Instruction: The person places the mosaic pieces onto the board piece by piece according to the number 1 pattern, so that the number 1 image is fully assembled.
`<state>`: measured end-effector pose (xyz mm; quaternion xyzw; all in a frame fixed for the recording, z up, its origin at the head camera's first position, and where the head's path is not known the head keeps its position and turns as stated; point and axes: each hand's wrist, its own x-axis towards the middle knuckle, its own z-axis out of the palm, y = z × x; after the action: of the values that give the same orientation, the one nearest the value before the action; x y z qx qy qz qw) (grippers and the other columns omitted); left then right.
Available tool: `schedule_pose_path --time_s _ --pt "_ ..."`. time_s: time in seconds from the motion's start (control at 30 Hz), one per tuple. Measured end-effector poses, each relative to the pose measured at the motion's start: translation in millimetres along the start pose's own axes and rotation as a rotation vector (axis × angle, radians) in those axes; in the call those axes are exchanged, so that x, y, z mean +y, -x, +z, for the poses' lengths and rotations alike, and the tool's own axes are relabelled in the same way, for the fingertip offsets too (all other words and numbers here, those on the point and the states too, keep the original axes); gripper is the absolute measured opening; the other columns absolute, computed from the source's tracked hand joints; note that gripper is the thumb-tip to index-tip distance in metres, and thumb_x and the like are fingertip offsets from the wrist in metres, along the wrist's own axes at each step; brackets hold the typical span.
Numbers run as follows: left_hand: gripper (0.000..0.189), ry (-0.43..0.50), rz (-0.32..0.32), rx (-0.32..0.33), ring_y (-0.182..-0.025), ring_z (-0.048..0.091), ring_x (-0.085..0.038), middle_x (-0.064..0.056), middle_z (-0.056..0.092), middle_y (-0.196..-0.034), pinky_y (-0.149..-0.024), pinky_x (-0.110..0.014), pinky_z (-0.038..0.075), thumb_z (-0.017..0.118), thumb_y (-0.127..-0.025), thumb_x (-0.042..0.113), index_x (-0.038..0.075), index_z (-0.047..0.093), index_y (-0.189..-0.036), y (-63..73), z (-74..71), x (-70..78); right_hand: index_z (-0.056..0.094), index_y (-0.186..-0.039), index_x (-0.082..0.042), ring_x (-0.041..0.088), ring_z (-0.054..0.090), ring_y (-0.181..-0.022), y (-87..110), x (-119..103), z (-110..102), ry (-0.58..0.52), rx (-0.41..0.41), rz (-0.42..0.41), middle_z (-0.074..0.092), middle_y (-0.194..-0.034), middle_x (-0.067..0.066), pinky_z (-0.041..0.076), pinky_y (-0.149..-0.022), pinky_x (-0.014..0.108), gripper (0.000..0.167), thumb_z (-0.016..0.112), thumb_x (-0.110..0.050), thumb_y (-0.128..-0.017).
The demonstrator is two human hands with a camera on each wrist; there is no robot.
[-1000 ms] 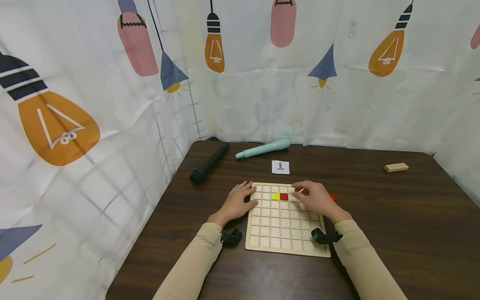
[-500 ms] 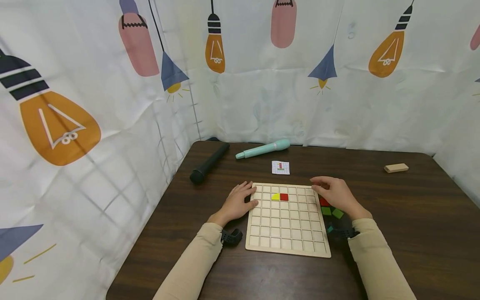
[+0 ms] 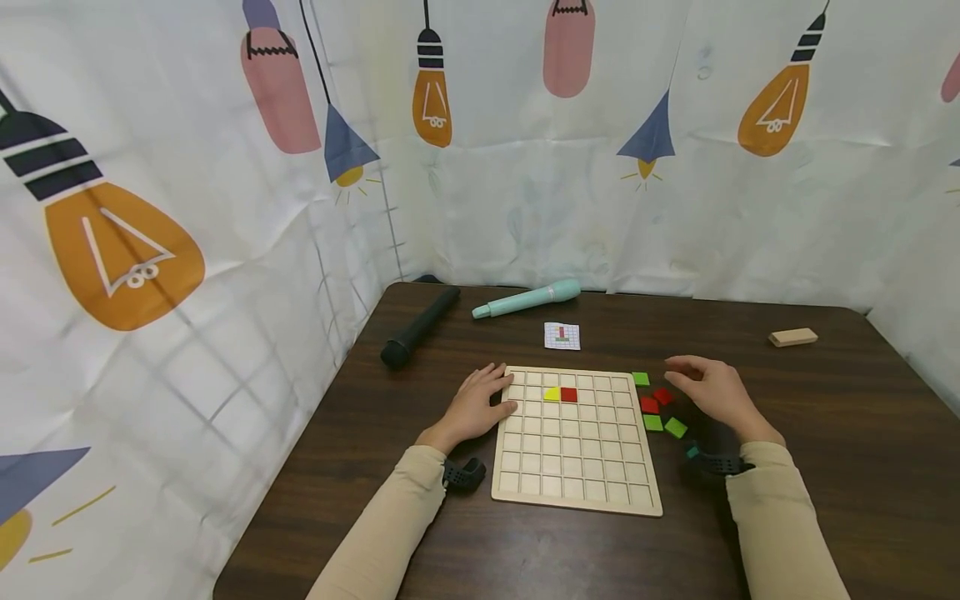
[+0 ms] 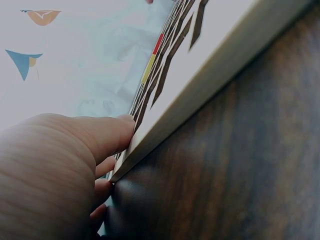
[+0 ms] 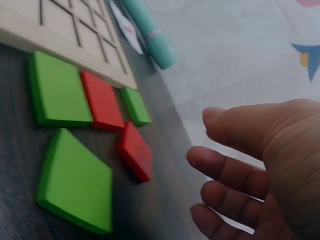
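Note:
A pale wooden grid board (image 3: 573, 450) lies on the dark table, with a yellow piece (image 3: 552, 394) and a red square tile (image 3: 569, 395) side by side in its upper cells. My left hand (image 3: 472, 408) rests at the board's upper left edge, its thumb and fingers touching the rim, as the left wrist view also shows. To the right of the board, my right hand (image 3: 716, 392) hovers with relaxed fingers and nothing between them. Between it and the board lie red tiles (image 5: 101, 101) and green tiles (image 5: 59, 90), flat on the table.
Behind the board lies a small printed grid card (image 3: 562, 336). Farther back are a black microphone (image 3: 420, 327) and a mint-green microphone (image 3: 527, 299). A small wooden block (image 3: 792, 337) sits at the back right. A patterned white curtain (image 3: 525, 192) hangs behind the table.
My right hand has moved from above the board out to the right, past the loose tiles, which now show fully. The left hand and the two pieces on the board have stayed put.

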<state>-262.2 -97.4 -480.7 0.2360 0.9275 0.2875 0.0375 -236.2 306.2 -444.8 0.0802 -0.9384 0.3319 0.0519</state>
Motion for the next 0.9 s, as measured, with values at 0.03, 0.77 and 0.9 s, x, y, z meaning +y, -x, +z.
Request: schedule_pose_path --time_s 0.03,0.77,0.9 --pt "0.056 0.001 0.001 0.001 -0.149 0.019 -0.024 -0.007 0.031 -0.158 -0.121 -0.046 0.011 0.059 -0.098 0.035 0.011 0.046 -0.147 -0.1 0.1 -0.3 0.06 -0.131 0.0 0.04 0.06 -0.103 0.6 1 -2 -0.002 0.0 0.004 0.063 -0.122 0.025 0.053 -0.08 0.054 0.043 0.058 -0.031 -0.1" --pt "0.057 0.011 0.009 -0.006 -0.149 0.018 -0.025 -0.008 0.03 -0.158 -0.121 -0.047 0.01 0.059 -0.098 0.034 0.011 0.045 -0.147 0.0 -0.9 0.4 0.059 -0.13 0.001 0.031 0.061 -0.094 1.8 20 -4 0.011 -0.125 0.072 0.064 -0.111 0.021 0.053 -0.075 0.045 0.048 0.062 -0.033 -0.097" --pt "0.056 0.018 0.013 0.0 -0.148 0.019 -0.026 -0.009 0.031 -0.157 -0.121 -0.048 0.011 0.059 -0.098 0.033 0.009 0.047 -0.146 0.2 -1.5 0.8 0.062 -0.128 -0.001 0.021 0.057 -0.084 2.4 16 -3 -0.008 -0.169 0.053 0.064 -0.101 0.011 0.048 -0.068 0.035 0.044 0.067 -0.028 -0.094"
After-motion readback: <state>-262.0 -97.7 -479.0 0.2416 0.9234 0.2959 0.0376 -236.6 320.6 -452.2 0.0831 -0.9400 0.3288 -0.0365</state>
